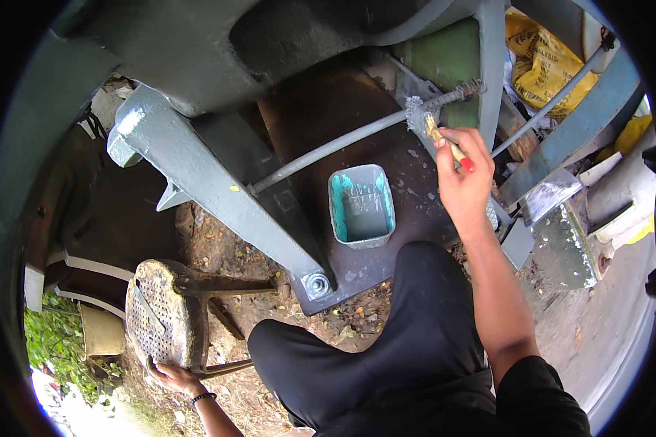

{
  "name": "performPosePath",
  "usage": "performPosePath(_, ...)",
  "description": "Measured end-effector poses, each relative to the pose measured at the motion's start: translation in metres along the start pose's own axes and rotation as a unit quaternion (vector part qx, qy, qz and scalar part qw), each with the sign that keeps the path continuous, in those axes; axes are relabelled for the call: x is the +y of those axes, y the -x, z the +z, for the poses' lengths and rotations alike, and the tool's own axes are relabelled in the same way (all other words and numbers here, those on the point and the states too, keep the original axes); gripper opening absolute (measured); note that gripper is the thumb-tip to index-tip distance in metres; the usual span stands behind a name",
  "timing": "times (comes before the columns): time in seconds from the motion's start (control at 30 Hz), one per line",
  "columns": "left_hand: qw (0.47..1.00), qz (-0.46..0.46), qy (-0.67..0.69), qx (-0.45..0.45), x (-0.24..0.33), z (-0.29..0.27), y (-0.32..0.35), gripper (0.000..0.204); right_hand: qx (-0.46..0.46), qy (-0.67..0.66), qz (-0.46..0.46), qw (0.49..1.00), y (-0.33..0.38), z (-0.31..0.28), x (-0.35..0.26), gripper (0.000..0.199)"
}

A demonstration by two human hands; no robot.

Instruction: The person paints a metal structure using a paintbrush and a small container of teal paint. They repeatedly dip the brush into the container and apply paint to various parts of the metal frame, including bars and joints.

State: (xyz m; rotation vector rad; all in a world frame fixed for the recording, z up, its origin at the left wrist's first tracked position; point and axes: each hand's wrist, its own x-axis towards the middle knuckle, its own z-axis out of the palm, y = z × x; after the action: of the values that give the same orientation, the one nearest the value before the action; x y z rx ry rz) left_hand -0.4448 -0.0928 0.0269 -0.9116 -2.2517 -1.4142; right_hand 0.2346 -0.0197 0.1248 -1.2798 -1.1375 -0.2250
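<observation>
My right hand [463, 175] is closed round the wooden handle of a paintbrush [457, 154] with a red end. The brush's grey-coated bristles point up and left, close to a grey metal rod [342, 148] and the bracket behind it; whether they touch cannot be told. Below and left of this hand, a square paint container [330, 207] with turquoise smears and grey paint inside stands on a dark metal plate [364, 280]. At the lower left, my left hand [171, 379] grips the near edge of a worn stool [157, 309] with a perforated seat, tipped on its side.
A grey-painted metal arm [211, 193] slants down from upper left to a bolted end near my knees. Dark machine bodywork [168, 51] hangs overhead. At right are a yellow sack [550, 69], a blue curved metal piece [590, 135] and scrap pieces. Leaves litter the dirt ground.
</observation>
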Motion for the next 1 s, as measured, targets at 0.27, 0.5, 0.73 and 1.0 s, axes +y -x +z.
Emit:
performPosePath(0.27,0.997,0.029,-0.063,0.023,-0.003,0.003,0.001,0.048,-0.203,-0.031,-0.071,0.976,0.069,0.095,-0.086,0.022)
performPosePath(0.5,0.998,0.035,-0.056,-0.004,-0.010,0.001,-0.003,0.053,-0.176,-0.240,0.010,0.955,0.062,0.096,-0.077,0.018)
performPosePath(0.73,0.995,0.027,-0.088,0.029,-0.017,0.007,-0.002,0.053,-0.050,-0.013,0.022,0.998,-0.009,0.005,0.011,0.015)
performPosePath(1.0,0.992,0.075,-0.102,0.029,-0.031,0.010,-0.008,0.052,-0.145,-0.011,0.015,0.989,0.052,-0.042,-0.016,0.020)
